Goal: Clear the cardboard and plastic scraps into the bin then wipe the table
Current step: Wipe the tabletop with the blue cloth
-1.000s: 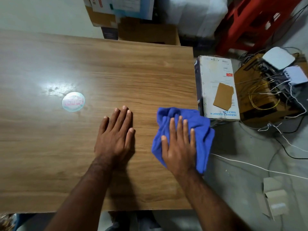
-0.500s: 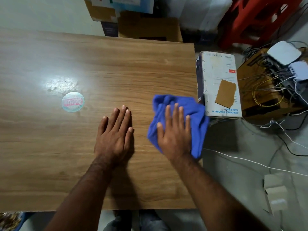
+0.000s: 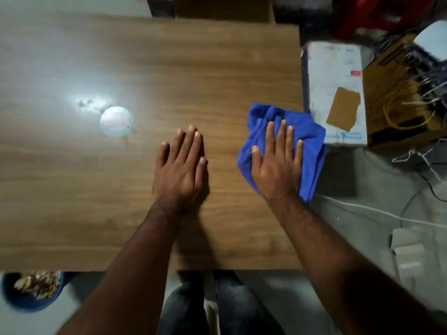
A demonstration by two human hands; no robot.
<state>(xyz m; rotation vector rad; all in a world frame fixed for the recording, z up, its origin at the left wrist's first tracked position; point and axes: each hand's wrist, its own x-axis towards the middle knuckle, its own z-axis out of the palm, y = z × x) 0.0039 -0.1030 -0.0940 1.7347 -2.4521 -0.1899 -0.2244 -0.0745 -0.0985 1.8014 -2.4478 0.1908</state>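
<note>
my right hand (image 3: 275, 165) lay flat on the blue cloth (image 3: 312, 151), fingers straight and pressing it to the desk (image 3: 169, 68) at the right edge; that grip was apart, clamped on nothing. my left hand (image 3: 180, 168) rested palm down on bare wood just beside it, fingers straight, holding nothing. part of the cloth hung past the desk edge. risk noted: with only flat pressure on it, a stroke toward that edge could have dragged the cloth off onto the floor, near the white box (image 3: 333, 68) and loose cables (image 3: 411, 100). a round sticker (image 3: 116, 121) sat on the desk well to the left, beside a glare patch; i judged a wipe could catch and lift its rim, or skirt it and leave that patch uncleaned. the blue bin (image 3: 14, 298) stood below the near-left corner, scraps inside it. no scraps were seen on the desk.
</note>
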